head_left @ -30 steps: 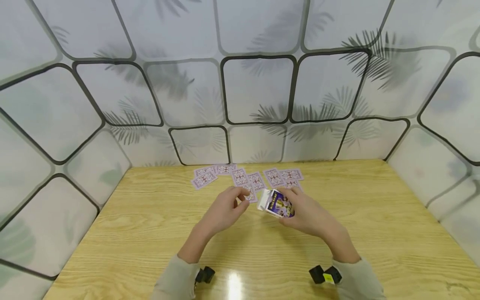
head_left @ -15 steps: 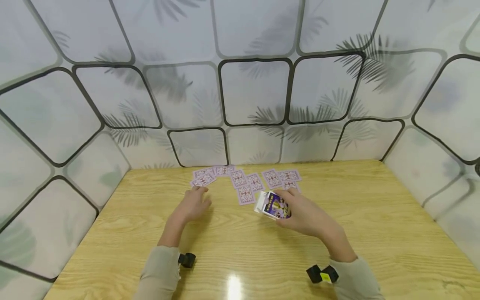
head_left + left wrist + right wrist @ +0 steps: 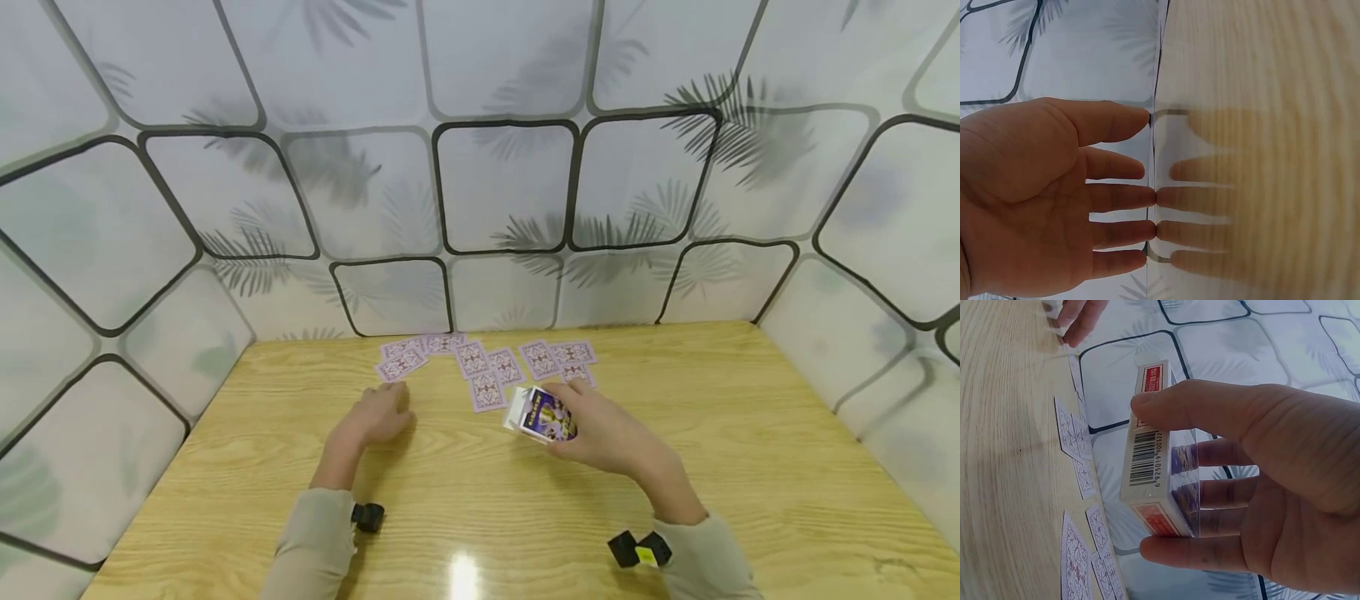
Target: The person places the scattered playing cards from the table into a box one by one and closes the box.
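Note:
My right hand grips a playing card box with a purple printed face and a white flap open at its left end. The right wrist view shows the thumb on the barcode side of the box and the fingers on the opposite side. My left hand is just in front of the left group of cards, holding nothing. Its fingers are straight in the left wrist view, with the fingertips right at the tabletop. All the cards lie with their patterned backs up.
Another group of cards lies in the middle, left of the box, and a third lies behind it. A patterned cloth wall rises at the back and sides of the wooden table.
My left hand has moved left from beside the middle cards to the front of the left group. My right hand still holds the card box in about the same place.

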A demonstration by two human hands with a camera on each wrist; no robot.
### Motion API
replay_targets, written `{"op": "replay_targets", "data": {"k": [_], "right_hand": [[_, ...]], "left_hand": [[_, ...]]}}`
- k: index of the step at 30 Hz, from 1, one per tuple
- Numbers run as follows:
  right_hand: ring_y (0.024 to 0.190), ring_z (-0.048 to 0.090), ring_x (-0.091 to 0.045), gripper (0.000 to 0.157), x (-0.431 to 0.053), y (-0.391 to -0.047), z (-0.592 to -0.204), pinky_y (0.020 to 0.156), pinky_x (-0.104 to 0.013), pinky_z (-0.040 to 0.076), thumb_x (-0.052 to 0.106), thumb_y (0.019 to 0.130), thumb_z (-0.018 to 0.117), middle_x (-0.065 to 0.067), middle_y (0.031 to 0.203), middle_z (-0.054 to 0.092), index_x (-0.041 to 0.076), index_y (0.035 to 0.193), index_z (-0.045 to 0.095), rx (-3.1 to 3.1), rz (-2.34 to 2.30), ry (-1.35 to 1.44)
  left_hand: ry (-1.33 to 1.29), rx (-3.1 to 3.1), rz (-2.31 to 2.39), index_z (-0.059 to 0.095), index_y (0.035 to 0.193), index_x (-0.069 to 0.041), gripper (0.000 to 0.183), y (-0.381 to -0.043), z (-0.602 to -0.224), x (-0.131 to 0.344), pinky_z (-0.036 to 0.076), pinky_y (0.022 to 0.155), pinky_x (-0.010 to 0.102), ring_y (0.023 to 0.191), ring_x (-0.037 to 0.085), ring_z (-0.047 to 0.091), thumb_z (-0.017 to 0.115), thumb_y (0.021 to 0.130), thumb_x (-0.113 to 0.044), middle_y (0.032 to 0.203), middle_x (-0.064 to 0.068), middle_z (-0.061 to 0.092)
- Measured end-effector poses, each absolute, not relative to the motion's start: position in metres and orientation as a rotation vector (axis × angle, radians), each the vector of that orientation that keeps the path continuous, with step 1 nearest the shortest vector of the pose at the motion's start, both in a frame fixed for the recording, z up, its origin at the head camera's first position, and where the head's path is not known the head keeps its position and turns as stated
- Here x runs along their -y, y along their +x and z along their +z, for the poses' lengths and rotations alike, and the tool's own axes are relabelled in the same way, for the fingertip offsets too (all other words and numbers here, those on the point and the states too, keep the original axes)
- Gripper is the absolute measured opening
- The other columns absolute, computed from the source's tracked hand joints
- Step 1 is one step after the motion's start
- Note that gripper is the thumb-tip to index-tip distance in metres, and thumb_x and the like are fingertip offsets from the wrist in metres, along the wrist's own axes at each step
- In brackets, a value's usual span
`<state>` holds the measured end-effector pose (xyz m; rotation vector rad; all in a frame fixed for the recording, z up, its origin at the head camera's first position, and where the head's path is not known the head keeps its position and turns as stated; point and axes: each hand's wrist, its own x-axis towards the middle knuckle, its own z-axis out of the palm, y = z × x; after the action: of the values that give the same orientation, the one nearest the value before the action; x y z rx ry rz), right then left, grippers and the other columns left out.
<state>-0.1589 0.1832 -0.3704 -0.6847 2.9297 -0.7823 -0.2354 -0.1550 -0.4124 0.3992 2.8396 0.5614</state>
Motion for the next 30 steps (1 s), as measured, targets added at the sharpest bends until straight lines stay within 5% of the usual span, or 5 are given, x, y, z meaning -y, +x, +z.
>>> {"op": "replay_targets", "data": {"k": [5, 11, 16, 22, 30], "right_hand": [[0.084, 0.052, -0.012, 0.074, -0.18, -0.159, -0.372, 0.071, -0.028, 0.047, 0.023, 0.079, 0.082, -0.006, 0.112, 0.055, 0.008, 0.143, 0.049, -2.924, -0.752, -0.679], [0.086, 0.053, -0.013, 0.074, -0.181, -0.159, -0.374, 0.074, -0.03, 0.048, 0.021, 0.079, 0.083, -0.009, 0.115, 0.056, 0.006, 0.142, 0.049, -2.924, -0.773, -0.674], [0.085, 0.052, -0.013, 0.072, -0.184, -0.159, -0.374, 0.072, -0.028, 0.047, 0.019, 0.078, 0.084, -0.006, 0.109, 0.056, 0.006, 0.14, 0.05, -2.925, -0.775, -0.679], [0.084, 0.052, -0.013, 0.072, -0.184, -0.16, -0.374, 0.072, -0.028, 0.047, 0.02, 0.078, 0.084, -0.006, 0.108, 0.055, 0.005, 0.141, 0.05, -2.927, -0.767, -0.674], [0.083, 0.052, -0.012, 0.072, -0.183, -0.161, -0.374, 0.07, -0.028, 0.046, 0.022, 0.079, 0.083, -0.006, 0.108, 0.055, 0.005, 0.141, 0.05, -2.927, -0.745, -0.66]], "left_hand": [[0.367, -2.793, 0.519, 0.029, 0.151, 0.008, 0.064, -0.235, -0.412, 0.162, 0.025, 0.108, 0.071, 0.139, 0.059, 0.02, 0.055, 0.098, -0.02, 0.157, 0.034, 0.019], [0.428, -2.809, 0.373, 0.038, 0.147, 0.007, 0.061, -0.231, -0.407, 0.163, 0.032, 0.105, 0.068, 0.135, 0.057, 0.03, 0.06, 0.097, -0.021, 0.152, 0.032, 0.033], [0.442, -2.822, 0.271, 0.054, 0.132, 0.005, 0.045, -0.228, -0.404, 0.157, 0.041, 0.097, 0.065, 0.125, 0.053, 0.04, 0.062, 0.096, -0.02, 0.138, 0.033, 0.042], [0.416, -2.81, 0.28, 0.054, 0.124, 0.007, 0.036, -0.226, -0.401, 0.153, 0.04, 0.099, 0.065, 0.125, 0.05, 0.039, 0.06, 0.097, -0.016, 0.133, 0.034, 0.044], [0.416, -2.923, 0.291, 0.06, 0.088, -0.003, 0.007, -0.226, -0.406, 0.157, 0.05, 0.075, 0.047, 0.09, 0.032, 0.051, 0.064, 0.092, -0.008, 0.097, 0.014, 0.053]]}}
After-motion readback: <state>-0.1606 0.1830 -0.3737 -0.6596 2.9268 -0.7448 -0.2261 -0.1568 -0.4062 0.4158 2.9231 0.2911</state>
